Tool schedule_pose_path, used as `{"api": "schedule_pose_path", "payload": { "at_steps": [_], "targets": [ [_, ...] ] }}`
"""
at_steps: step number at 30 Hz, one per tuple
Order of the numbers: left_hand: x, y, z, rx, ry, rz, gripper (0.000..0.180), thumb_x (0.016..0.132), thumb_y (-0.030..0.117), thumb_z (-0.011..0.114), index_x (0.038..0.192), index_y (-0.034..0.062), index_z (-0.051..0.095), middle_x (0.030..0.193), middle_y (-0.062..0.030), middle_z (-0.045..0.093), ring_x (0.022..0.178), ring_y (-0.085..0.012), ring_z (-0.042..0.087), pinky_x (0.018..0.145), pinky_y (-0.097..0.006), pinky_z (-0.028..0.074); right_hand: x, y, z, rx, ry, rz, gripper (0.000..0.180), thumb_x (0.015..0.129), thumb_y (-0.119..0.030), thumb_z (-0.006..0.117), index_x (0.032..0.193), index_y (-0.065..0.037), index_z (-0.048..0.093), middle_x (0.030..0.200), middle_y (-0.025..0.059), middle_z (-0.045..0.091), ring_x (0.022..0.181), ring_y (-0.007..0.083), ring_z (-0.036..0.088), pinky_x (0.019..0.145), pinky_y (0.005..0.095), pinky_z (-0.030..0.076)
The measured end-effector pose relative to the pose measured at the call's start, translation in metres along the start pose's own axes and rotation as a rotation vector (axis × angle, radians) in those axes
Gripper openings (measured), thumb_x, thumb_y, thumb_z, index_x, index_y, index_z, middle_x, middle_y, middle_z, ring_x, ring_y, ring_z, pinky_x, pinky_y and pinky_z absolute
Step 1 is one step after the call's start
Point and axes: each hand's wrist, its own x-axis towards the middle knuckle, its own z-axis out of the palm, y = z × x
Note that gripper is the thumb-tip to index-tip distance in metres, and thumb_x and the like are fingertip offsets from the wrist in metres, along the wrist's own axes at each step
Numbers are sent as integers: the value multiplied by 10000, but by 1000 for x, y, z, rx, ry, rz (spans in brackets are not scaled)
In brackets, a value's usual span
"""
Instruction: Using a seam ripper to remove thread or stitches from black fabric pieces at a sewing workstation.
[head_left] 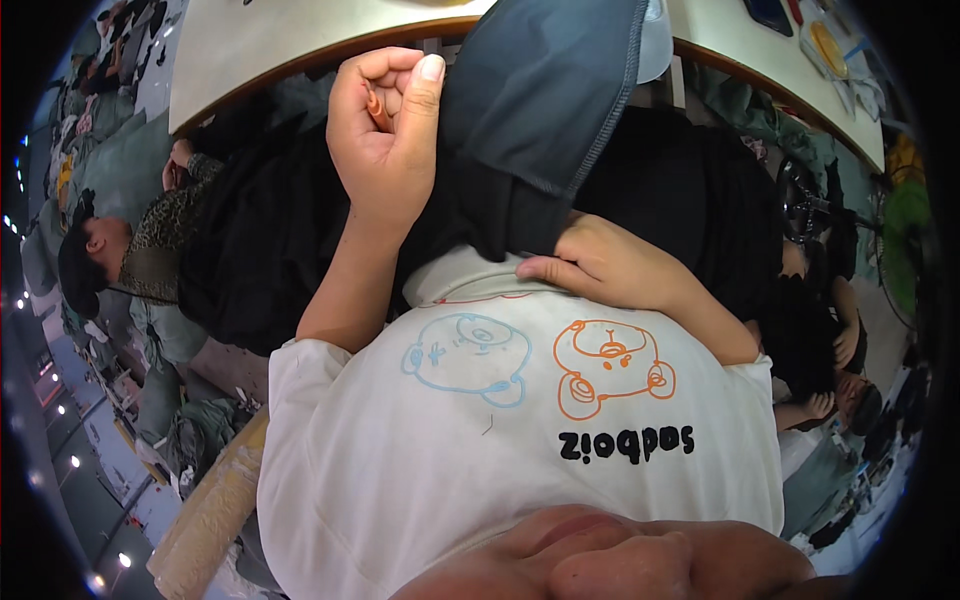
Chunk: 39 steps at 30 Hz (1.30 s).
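My left hand (pixel 385 130) is raised beside the cloth, below the table edge. Its fingers are curled round a small tool with an orange handle (pixel 378 110); the rest of the tool is hidden in the palm. A dark blue-grey cloth piece (pixel 545 90) with an overlocked seam down its right side hangs from the table edge to my lap. At its lower end, by my shirt hem, my right hand (pixel 615 262) is closed on the cloth, thumb in front and most fingers hidden.
In front stands a pale table (pixel 270 50) with a brown edge. A yellow roll (pixel 828 50) lies at its far right. Dark fabric (pixel 660 180) covers my lap. People sit at both sides, among grey-green bundles (pixel 125 160). A wrapped roll (pixel 215 510) leans at lower left; a green fan (pixel 905 250) is at right.
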Motion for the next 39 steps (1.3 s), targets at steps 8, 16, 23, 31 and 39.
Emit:
{"api": "schedule_pose_path", "payload": {
  "at_steps": [8, 16, 23, 31, 39],
  "targets": [
    [-32, 23, -51, 83, -186, -113, 375, 1056, 85, 494, 1401, 46, 353, 1031, -54, 586, 680, -24, 402, 593, -177, 372, 78, -19, 4, -1, -307, 53, 559, 1091, -382, 499, 800, 71, 651, 814, 271, 644, 777, 438, 638, 758, 503, 510],
    [-88, 52, -100, 349, -485, -297, 171, 1038, 24, 580, 1184, -33, 648, 1022, -151, 672, 800, -188, 673, 724, -293, 534, 93, -3, 27, 85, -243, 45, 525, 1091, -364, 514, 861, 77, 683, 784, 255, 653, 775, 407, 642, 767, 469, 515],
    [-118, 25, -114, 633, -545, 139, 240, 904, -4, 722, 1138, -21, 672, 897, -120, 743, 734, -242, 734, 630, -326, 568, 99, -10, 30, 74, -334, 81, 483, 1109, -336, 473, 907, 40, 700, 807, 231, 643, 851, 392, 599, 975, 486, 428],
    [-123, 15, -119, 656, -477, 297, 246, 795, -21, 784, 1027, -15, 700, 715, -95, 667, 590, -236, 665, 549, -334, 535, 102, -6, 42, 54, -283, 23, 466, 1112, -332, 460, 933, 9, 723, 884, 224, 655, 1007, 406, 565, 1087, 510, 346],
    [-126, 2, -111, 611, -338, 375, 215, 802, 8, 775, 1004, -3, 705, 656, -61, 610, 511, -190, 597, 453, -307, 455, 103, -1, 47, 22, -223, -19, 444, 1105, -325, 468, 944, -2, 727, 937, 217, 658, 1072, 412, 536, 1093, 514, 339]
  ]
}}
